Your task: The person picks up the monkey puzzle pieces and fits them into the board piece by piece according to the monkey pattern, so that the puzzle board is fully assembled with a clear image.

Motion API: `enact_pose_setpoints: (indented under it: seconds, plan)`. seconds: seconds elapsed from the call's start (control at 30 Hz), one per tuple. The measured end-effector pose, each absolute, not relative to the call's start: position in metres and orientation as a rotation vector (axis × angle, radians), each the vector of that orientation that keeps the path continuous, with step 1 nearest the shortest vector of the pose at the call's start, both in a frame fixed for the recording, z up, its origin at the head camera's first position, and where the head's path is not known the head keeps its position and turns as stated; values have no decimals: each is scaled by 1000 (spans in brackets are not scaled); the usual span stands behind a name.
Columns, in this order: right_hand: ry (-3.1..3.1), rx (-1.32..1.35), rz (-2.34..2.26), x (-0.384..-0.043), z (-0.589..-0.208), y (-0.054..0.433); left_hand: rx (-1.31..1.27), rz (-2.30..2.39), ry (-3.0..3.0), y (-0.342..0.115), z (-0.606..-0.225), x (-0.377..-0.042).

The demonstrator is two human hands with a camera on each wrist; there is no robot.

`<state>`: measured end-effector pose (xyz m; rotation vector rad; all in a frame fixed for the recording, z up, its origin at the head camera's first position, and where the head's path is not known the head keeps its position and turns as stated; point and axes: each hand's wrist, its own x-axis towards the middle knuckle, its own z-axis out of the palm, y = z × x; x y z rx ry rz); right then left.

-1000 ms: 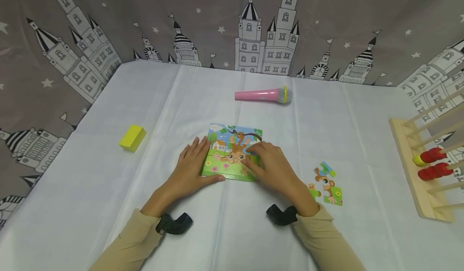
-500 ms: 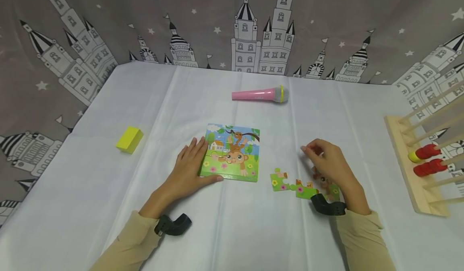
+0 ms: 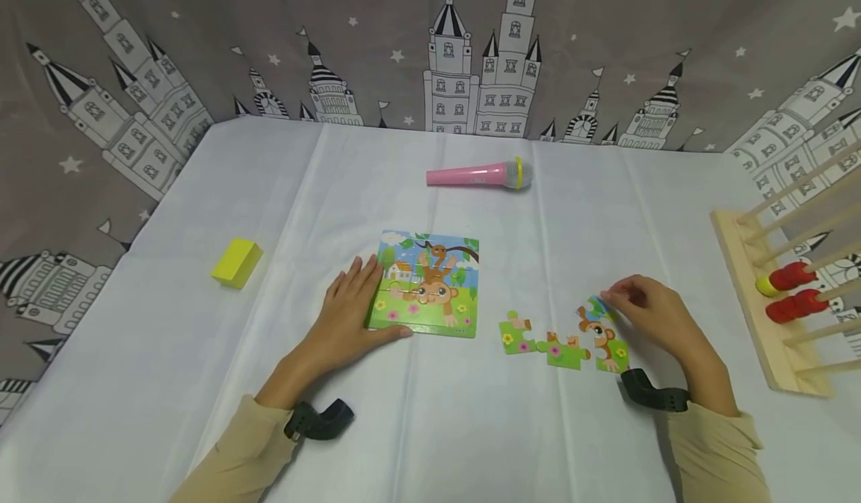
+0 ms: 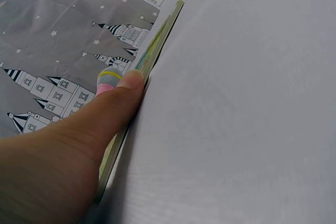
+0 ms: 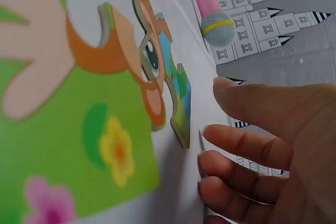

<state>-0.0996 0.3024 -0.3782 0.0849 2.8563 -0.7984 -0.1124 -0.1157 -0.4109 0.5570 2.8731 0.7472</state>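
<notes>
A monkey jigsaw puzzle (image 3: 430,282) lies flat in its frame at the table's middle. My left hand (image 3: 346,305) rests along its left side, fingers straight and thumb on the front edge; in the left wrist view the thumb (image 4: 123,98) presses the puzzle's rim. Several loose puzzle pieces lie to the right, among them a flowered green piece (image 3: 515,336) and a monkey-face piece (image 3: 599,335). My right hand (image 3: 655,316) is bent beside the blue-green piece (image 5: 181,103), with fingertips right at its edge. In the right wrist view nothing sits between thumb and fingers.
A pink toy microphone (image 3: 474,175) lies behind the puzzle. Off to the left is a yellow block (image 3: 237,262). At the right edge stands a wooden bead rack (image 3: 773,316) with red and yellow beads (image 3: 794,277). A castle-print curtain (image 3: 397,32) hangs behind the white table.
My right hand has moved from the puzzle to the right, across the loose pieces, to the far one, uncovering the pieces beneath it. My left hand has kept its place on the puzzle.
</notes>
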Motion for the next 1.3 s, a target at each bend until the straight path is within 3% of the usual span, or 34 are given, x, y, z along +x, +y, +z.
enact_pose_setpoints:
  seconds: [0.33, 0.77, 1.3]
  plan:
    - [2830, -44, -820, -84, -380, 298, 539, 742, 2846, -116, -408, -112]
    - [2946, 112, -659, -70, -384, 275, 539, 739, 2853, -117, -410, -112]
    - [2958, 245, -856, -69, -378, 268, 538, 754, 2849, -117, -410, -112]
